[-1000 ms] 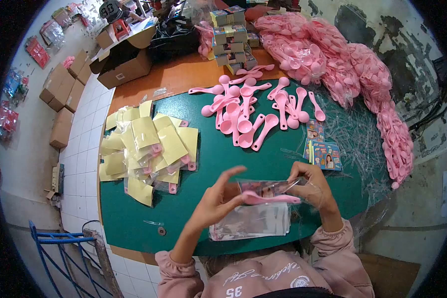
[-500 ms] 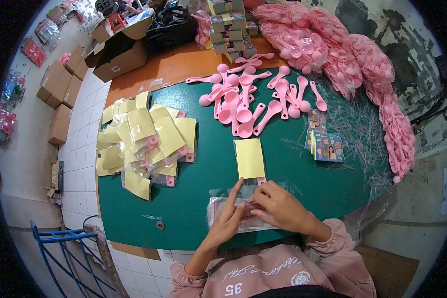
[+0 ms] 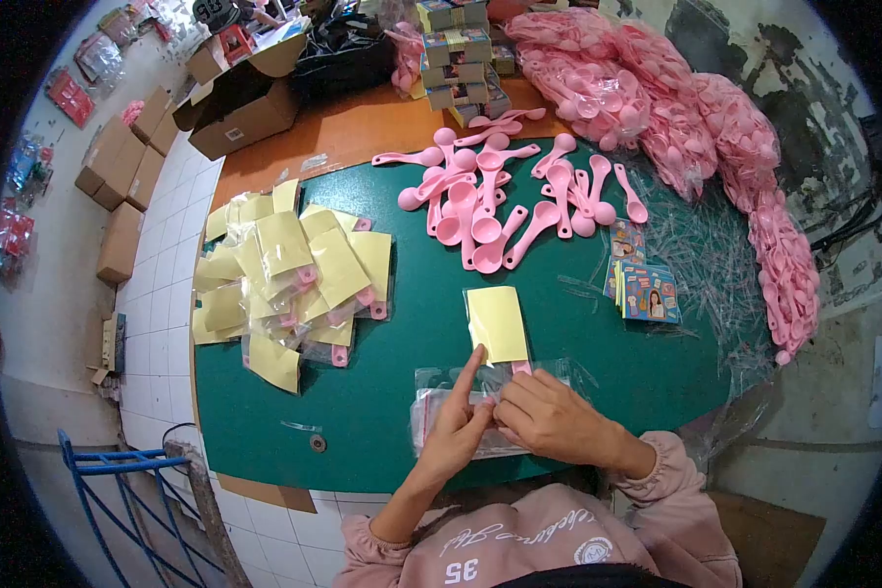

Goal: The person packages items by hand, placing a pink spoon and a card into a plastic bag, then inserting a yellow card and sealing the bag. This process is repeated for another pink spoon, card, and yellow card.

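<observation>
A yellow card (image 3: 497, 323) lies in a clear plastic bag in front of me, with a pink spoon handle (image 3: 521, 367) showing below it. My left hand (image 3: 453, 431) has its index finger stretched along the card's lower left corner, while its thumb meets the right fingers at the bag's near end. My right hand (image 3: 551, 416) is closed in a pinch on that same end. Beneath both hands is a pile of flat clear bags (image 3: 426, 407). What lies between the fingertips is mostly hidden.
Packed bags with yellow cards (image 3: 284, 245) are heaped at left. Loose pink measuring spoons (image 3: 485, 230) lie at the back, near printed cards (image 3: 649, 294). Clear plastic strips (image 3: 701, 255) and large sacks of pink spoons (image 3: 647, 108) fill the right side. Card stacks (image 3: 456, 69) stand behind.
The bag with the yellow card has shifted slightly toward me. My right fingers have drawn closer together and nearer to the left thumb.
</observation>
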Available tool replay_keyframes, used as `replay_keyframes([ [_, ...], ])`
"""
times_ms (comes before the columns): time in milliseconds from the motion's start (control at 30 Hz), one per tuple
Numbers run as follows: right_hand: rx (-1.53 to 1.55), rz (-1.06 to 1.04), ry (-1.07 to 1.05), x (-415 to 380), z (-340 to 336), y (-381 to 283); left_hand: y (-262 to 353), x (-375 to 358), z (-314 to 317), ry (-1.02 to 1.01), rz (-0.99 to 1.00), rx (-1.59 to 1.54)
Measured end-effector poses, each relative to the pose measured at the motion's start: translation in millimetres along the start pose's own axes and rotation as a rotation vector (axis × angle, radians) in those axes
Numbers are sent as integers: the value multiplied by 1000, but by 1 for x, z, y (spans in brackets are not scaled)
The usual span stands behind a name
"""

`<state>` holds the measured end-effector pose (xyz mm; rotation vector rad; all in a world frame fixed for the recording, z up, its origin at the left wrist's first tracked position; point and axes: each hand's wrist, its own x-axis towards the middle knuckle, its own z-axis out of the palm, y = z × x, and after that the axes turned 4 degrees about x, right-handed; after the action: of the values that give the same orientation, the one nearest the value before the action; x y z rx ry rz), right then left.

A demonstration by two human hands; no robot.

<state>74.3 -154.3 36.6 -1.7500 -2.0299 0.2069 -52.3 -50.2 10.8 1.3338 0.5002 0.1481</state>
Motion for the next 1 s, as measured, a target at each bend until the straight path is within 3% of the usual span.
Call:
replay_keyframes([
  [167, 242, -53, -5, -1, -17, 7, 10, -2, 7, 30, -63, 60],
  [267, 449, -17, -128, -7, -34, 15, 12, 0, 9, 77, 9, 194],
  [333, 793, -45, -215, -13, -56, 22, 9, 5, 5, 113, 4, -195],
  [400, 942, 125, -265, -28, -95, 52, 11, 3, 0, 10, -13, -192],
  [433, 1009, 97, -208, -39, -104, 82, 12, 1, -2, -89, -28, -187],
  [467, 1121, 300, -143, -53, -118, 108, 13, 0, -3, -93, -29, -183],
  [533, 742, 664, 131, -67, -139, 163, 14, 1, -4, -74, -108, -145],
  [600, -798, 1091, 22, -104, -132, 206, 10, 1, -6, -116, -106, -143],
  [633, -802, 1084, 19, -114, -129, 210, 8, 1, -6, -145, -117, -146],
  [700, -613, 736, 543, -106, -118, 172, 13, 2, -5, -154, -128, -143],
  [800, -67, 649, 333, -58, -76, 76, 17, 1, -1, -174, -160, -136],
  [867, 180, 393, 90, -36, -58, 32, 16, 2, 0, -191, -168, -138],
  [1000, 391, 436, 205, -31, -5, 18, 20, -6, 1, -170, -138, -160],
])
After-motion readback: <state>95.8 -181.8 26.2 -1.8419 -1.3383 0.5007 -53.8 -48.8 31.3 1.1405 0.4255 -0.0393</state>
